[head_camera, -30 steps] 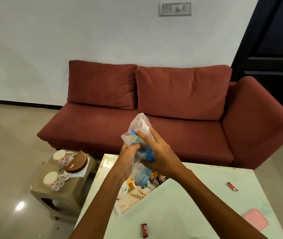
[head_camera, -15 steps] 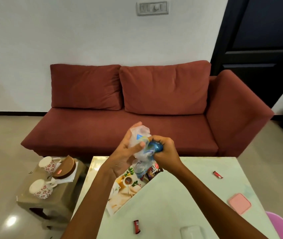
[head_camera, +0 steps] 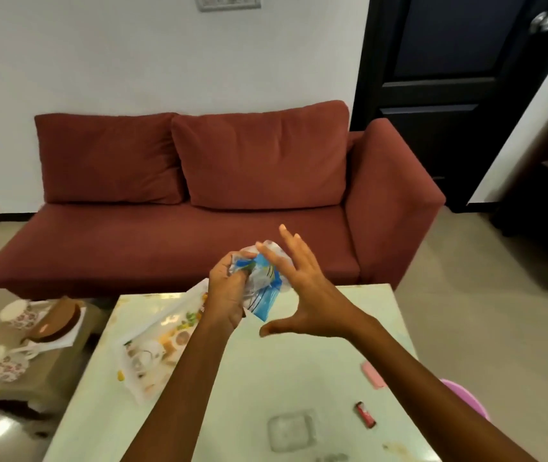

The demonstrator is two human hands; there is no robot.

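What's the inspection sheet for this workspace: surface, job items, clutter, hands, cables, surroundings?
Surface: pale green table, glossy top.
Job's things: crumpled clear plastic bag with blue print, held up over the table's far edge.
Clutter: printed sheet on the left. To the right and front are a pink flat item, a red wrapper and a clear square item.
Hands: left hand grips the bag. Right hand is open, fingers spread beside it.
Cables: nothing seen.
Surroundings: red sofa, low stool with two floral mugs, dark door.
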